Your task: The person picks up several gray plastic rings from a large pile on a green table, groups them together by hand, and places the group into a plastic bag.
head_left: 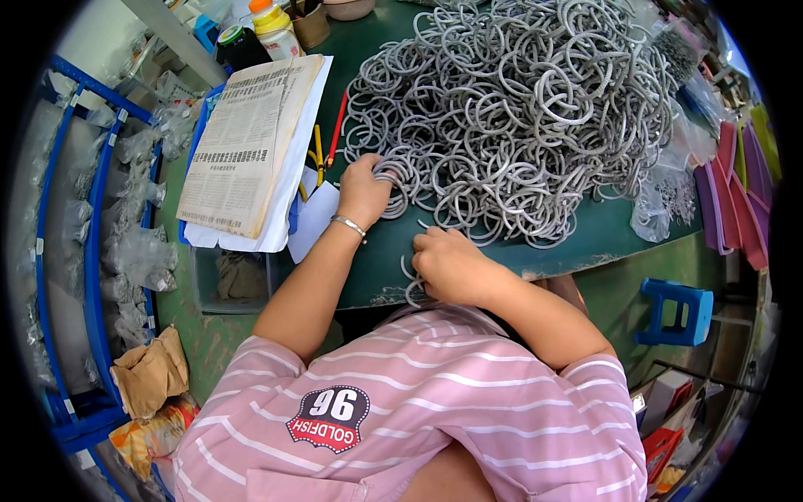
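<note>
A large heap of grey twisted open rings (510, 125), shaped like bangles, covers much of the green table (368, 268). My left hand (365, 194) is at the heap's near left edge, its fingers curled around a bunch of grey rings (396, 186). Closer to the table's front edge, my right hand (453, 266) is closed, with a curved grey ring (408, 272) showing at its fingertips. A second curved piece lies just below it. How the right fingers grip is partly hidden by the hand's back.
Folded newspaper (251, 142) lies on a blue tray at the left, with a red pencil (337, 125) and yellow-handled pliers (318, 155) beside it. Bottles (274, 32) stand behind. A clear bin (238, 276) sits below the newspaper. Blue shelving (96, 192) rises left; a blue stool (676, 311) stands right.
</note>
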{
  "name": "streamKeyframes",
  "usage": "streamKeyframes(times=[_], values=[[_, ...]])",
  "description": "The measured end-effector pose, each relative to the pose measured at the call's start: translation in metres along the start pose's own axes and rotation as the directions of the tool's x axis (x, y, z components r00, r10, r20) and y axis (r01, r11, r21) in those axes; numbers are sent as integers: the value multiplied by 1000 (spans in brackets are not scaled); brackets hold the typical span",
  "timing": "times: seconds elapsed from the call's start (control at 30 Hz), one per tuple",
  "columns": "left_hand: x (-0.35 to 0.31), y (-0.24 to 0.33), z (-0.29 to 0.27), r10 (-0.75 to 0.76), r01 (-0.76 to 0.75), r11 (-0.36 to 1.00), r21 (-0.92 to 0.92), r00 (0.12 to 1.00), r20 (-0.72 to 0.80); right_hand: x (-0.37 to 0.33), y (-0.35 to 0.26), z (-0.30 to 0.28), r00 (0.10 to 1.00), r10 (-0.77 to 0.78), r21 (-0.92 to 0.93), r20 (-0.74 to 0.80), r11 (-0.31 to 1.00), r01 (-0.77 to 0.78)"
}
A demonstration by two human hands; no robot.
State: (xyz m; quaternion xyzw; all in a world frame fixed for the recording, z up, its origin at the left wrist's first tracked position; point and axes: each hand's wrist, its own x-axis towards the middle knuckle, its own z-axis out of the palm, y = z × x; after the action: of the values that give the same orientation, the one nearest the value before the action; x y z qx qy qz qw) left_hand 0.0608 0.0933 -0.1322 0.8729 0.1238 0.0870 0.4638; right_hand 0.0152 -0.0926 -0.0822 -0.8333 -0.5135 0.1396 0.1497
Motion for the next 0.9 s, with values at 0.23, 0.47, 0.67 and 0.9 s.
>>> streamKeyframes(times=[0.23,0.47,0.67,0.9], values=[[-28,36,-19,191,-187,979,-78,981,37,-27,5,14,979,2,130,-204,991,25],[-10,50,-13,176,-182,971,-156,983,-53,-40,14,14,929,110,344,-354,939,19],[14,14,-19,-172,254,865,-432,960,219,-38,14,9,957,35,173,-287,985,16],[0,28,-18,248,-267,935,-235,963,-107,-32,7,23,931,111,47,-349,994,-101]])
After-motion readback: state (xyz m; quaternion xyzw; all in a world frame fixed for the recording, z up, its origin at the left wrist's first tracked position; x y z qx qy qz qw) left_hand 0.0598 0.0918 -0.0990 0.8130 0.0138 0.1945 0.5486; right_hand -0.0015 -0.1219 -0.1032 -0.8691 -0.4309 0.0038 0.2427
